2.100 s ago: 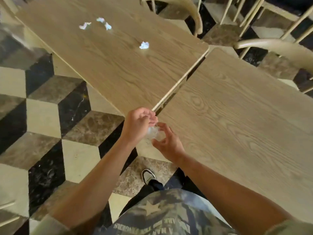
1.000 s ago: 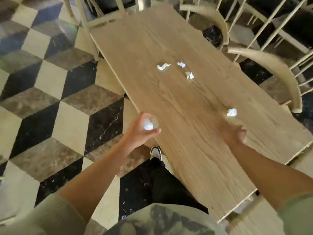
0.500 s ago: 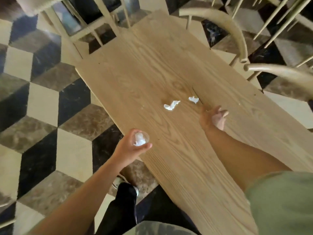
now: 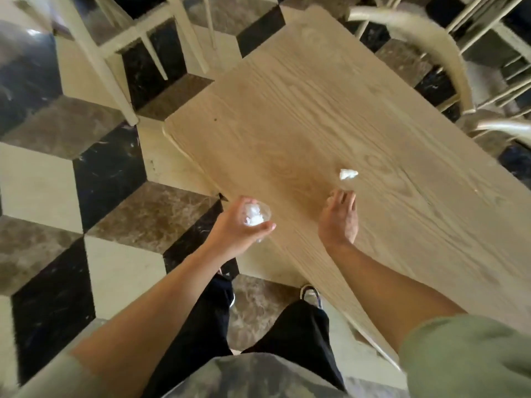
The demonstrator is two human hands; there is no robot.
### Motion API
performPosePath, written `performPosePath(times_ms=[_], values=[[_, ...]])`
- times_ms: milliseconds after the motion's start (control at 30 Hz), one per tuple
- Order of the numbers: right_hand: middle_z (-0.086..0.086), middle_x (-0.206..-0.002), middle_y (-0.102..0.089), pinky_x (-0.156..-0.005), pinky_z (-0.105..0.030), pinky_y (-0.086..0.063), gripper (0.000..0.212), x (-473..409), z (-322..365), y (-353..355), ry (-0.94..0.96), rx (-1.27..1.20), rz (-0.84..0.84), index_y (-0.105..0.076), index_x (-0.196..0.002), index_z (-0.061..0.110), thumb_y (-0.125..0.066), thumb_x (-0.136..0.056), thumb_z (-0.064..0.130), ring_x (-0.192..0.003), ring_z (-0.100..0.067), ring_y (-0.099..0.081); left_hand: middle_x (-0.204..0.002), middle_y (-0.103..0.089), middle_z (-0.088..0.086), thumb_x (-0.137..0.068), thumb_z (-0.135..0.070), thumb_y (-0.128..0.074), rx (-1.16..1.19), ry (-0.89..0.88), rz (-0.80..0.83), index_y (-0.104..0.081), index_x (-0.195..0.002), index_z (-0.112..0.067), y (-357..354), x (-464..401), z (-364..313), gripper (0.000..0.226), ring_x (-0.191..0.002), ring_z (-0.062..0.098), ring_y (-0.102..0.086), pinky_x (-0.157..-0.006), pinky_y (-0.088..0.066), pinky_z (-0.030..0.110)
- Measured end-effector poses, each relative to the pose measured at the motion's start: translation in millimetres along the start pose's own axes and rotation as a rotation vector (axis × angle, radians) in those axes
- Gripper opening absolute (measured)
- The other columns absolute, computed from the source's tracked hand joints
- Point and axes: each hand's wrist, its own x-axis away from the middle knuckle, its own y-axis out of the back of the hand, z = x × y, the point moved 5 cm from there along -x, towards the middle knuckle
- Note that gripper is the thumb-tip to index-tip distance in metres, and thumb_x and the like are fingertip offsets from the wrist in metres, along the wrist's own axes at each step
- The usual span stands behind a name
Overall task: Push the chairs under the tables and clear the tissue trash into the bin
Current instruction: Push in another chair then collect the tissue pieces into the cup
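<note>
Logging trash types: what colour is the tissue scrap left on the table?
White, a crumpled tissue scrap on the light wood table, in the head view.

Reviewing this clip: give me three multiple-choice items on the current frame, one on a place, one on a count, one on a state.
1. Where does the loose tissue lie?
A. On the floor
B. On the table, just beyond the right hand
C. On a chair seat

2. How many loose tissue pieces show on the table?
A. One
B. Three
C. Five

3. What is the left hand doing?
A. Hanging empty
B. Gripping a chair
C. Holding a clear cup with white tissue in it

Answers: 1 B, it sits on the wood past the fingers of the right hand. 2 A, only one white scrap shows. 3 C, fingers wrap the cup.
</note>
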Motion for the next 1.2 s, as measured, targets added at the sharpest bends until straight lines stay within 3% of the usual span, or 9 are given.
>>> performPosePath(times_ms=[133,267,367,600,700,833,1000,1100,1200], values=[[-0.014,-0.120,-0.052,-0.070,-0.035,-0.043,0.022,24.2,33.0,-6.9,-0.114,-0.156,0.124,-0.060,-0.114,0.006,-0.046,-0.098,0.000,-0.088,-0.034,-0.059,-0.125,-0.052,-0.011,-0.084,-0.051,-0.078,-0.050,-0.018,0.064,-0.046,-0.143,-0.024,54.5,-4.1,11.8,0.072,-0.113,0.009,-0.054,-0.088,-0.041,0.023],[-0.008,-0.096,-0.066,-0.072,-0.035,-0.041,0.027,9.9,52.4,7.9,-0.341,-0.370,0.155,-0.066,-0.107,0.009,-0.042,-0.104,0.022,-0.093,-0.033,-0.062,-0.127,-0.053,-0.007,-0.086,-0.052,-0.076,-0.083,-0.044,0.103,-0.046,-0.143,-0.021,88.1,-19.4,11.6,0.072,-0.112,0.012,-0.052,-0.080,-0.042,0.024],[-0.017,-0.107,-0.071,-0.082,-0.038,-0.044,0.037,-11.9,49.9,26.9,-0.445,-0.412,0.083,-0.070,-0.106,0.007,-0.037,-0.104,0.024,-0.103,-0.038,-0.063,-0.127,-0.054,-0.005,-0.085,-0.053,-0.077,-0.101,-0.065,0.114,-0.046,-0.142,-0.022,104.8,-33.6,6.1,0.072,-0.110,0.015,-0.055,-0.079,-0.045,0.024],[-0.037,-0.136,-0.052,-0.104,-0.047,-0.039,0.081,-56.3,-5.0,39.5,-0.756,-0.205,0.065,-0.033,-0.140,-0.016,-0.038,-0.102,0.055,-0.128,-0.048,-0.050,-0.135,-0.056,0.000,-0.084,-0.053,-0.078,-0.158,-0.116,0.185,-0.044,-0.145,-0.018,127.2,-78.1,-16.8,0.078,-0.122,0.019,-0.056,-0.093,-0.046,0.030],[-0.036,-0.133,-0.055,-0.104,-0.046,-0.038,0.069,-76.1,-1.5,29.4,-0.794,-0.222,0.081,-0.037,-0.136,-0.013,-0.044,-0.102,0.047,-0.129,-0.046,-0.050,-0.125,-0.055,-0.005,-0.085,-0.048,-0.079,-0.205,-0.146,0.157,-0.046,-0.144,-0.018,143.5,-94.4,-29.2,0.074,-0.112,0.013,-0.055,-0.088,-0.042,0.025],[-0.036,-0.121,-0.062,-0.096,-0.048,-0.044,0.041,-117.7,70.2,8.7,-0.687,-0.324,0.117,-0.049,-0.124,-0.005,-0.043,-0.105,0.030,-0.117,-0.049,-0.057,-0.124,-0.052,-0.007,-0.088,-0.047,-0.077,-0.311,-0.089,0.156,-0.044,-0.143,-0.020,179.8,-112.7,-32.5,0.070,-0.111,0.010,-0.054,-0.083,-0.041,0.021],[-0.009,-0.085,-0.067,-0.069,-0.037,-0.056,0.024,-138.6,249.0,-8.9,-0.226,-0.584,0.391,-0.060,-0.094,0.011,-0.044,-0.099,0.029,-0.078,-0.031,-0.066,-0.135,-0.053,-0.004,-0.087,-0.044,-0.077,-0.407,0.011,0.093,-0.042,-0.145,-0.022,229.0,-124.4,-35.0,0.071,-0.122,0.014,-0.054,-0.096,-0.044,0.030],[0.003,-0.067,-0.050,-0.050,-0.023,-0.039,0.025,-118.1,363.8,-4.1,-0.032,-0.732,0.524,-0.056,-0.076,0.013,-0.047,-0.098,0.021,-0.059,-0.009,-0.047,-0.131,-0.060,-0.002,-0.086,-0.039,-0.080,-0.389,0.082,0.035,-0.046,-0.142,-0.021,256.9,-129.5,-27.1,0.068,-0.117,0.015,-0.058,-0.096,-0.048,0.032],[0.003,-0.063,-0.044,-0.049,-0.018,-0.031,0.033,-86.7,432.9,-14.6,0.059,-0.828,0.626,-0.044,-0.065,0.019,-0.052,-0.097,0.021,-0.056,-0.009,-0.040,-0.119,-0.069,0.001,-0.087,-0.024,-0.079,-0.426,0.062,0.014,-0.059,-0.132,-0.013,273.0,-136.0,-14.4,0.050,-0.100,0.012,-0.063,-0.083,-0.049,0.024]])
